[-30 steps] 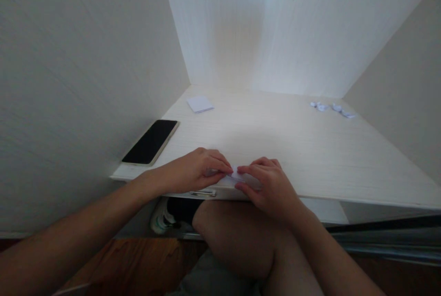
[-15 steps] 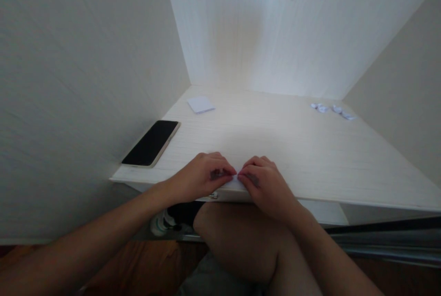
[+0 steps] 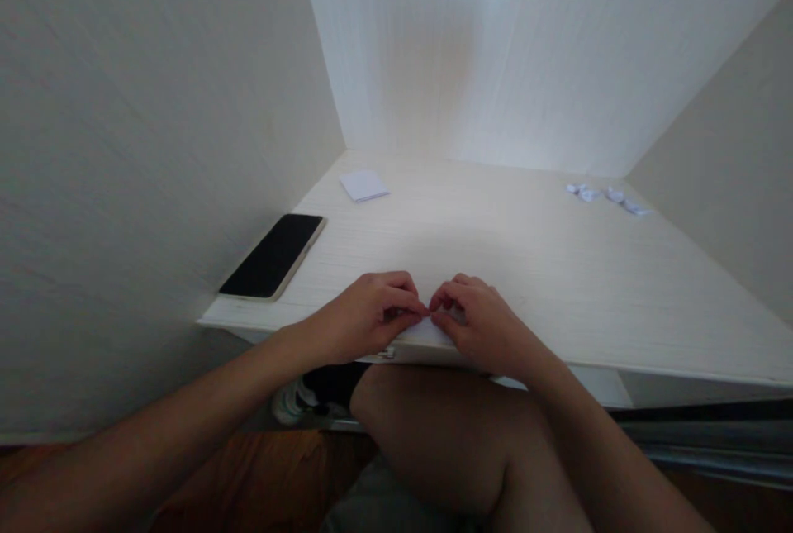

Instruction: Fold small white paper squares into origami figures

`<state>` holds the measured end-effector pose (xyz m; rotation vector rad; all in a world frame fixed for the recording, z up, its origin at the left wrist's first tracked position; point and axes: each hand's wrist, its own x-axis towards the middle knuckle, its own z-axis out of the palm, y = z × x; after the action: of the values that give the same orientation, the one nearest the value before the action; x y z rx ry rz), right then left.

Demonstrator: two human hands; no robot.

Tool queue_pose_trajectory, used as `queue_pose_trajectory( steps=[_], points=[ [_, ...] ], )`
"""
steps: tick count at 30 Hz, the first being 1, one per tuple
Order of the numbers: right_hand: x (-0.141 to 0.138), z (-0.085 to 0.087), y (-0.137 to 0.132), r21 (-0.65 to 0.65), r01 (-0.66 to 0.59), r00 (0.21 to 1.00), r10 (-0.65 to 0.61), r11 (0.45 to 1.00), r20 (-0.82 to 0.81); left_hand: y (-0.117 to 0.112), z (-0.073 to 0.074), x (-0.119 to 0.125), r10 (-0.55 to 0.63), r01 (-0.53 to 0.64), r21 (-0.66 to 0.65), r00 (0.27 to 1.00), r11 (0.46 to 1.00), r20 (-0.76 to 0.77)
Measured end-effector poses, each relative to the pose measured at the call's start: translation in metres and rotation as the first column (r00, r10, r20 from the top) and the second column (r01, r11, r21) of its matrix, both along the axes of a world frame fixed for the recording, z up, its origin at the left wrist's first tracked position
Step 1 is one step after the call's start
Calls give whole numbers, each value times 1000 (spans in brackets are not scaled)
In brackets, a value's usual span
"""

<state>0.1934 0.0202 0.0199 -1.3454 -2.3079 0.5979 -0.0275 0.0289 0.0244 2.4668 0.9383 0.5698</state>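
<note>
My left hand (image 3: pixel 375 314) and my right hand (image 3: pixel 480 320) meet near the front edge of the desk (image 3: pixel 595 285), both closed in a pinch. A small piece of white paper (image 3: pixel 429 321) is between their fingertips, mostly covered by the fingers; its shape is too small to tell. The thumb and index finger of each hand press on it from either side, low over the desktop.
A phone (image 3: pixel 273 256) with a dark screen lies by the left wall. Farther back is a folded white paper (image 3: pixel 363 185). Several crumpled white paper pieces (image 3: pixel 610 197) lie at the back right. My bare leg (image 3: pixel 439 434) is under the desk edge.
My fingers have shifted slightly around the paper, with the right hand's fingers curled a little differently. The view has moved slightly; the things on the desk stay in place.
</note>
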Motion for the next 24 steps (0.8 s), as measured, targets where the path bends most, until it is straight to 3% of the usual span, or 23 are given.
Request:
queue_pose_trajectory(
  steps=[5, 8, 17, 20, 24],
  points=[
    [-1, -4, -2, 30, 18, 1000, -18, 999, 6, -11, -7, -8, -66, 101, 274, 988, 956, -137],
    [-1, -5, -3, 40, 18, 1000, -17, 999, -4, -16, -8, -13, -67, 150, 373, 972, 916, -226],
    [0, -8, -10, 74, 32, 999, -30, 997, -23, -18, -12, -29, -123, 204, 290, 954, 935, -275],
    [4, -12, -20, 223, -12, 999, 0, 975, 53, -19, -11, -30, -114, 185, 271, 959, 945, -259],
    [11, -18, -38, 411, -165, 969, 70, 897, 237, -19, -10, -28, -111, 181, 272, 961, 945, -252]
  ],
)
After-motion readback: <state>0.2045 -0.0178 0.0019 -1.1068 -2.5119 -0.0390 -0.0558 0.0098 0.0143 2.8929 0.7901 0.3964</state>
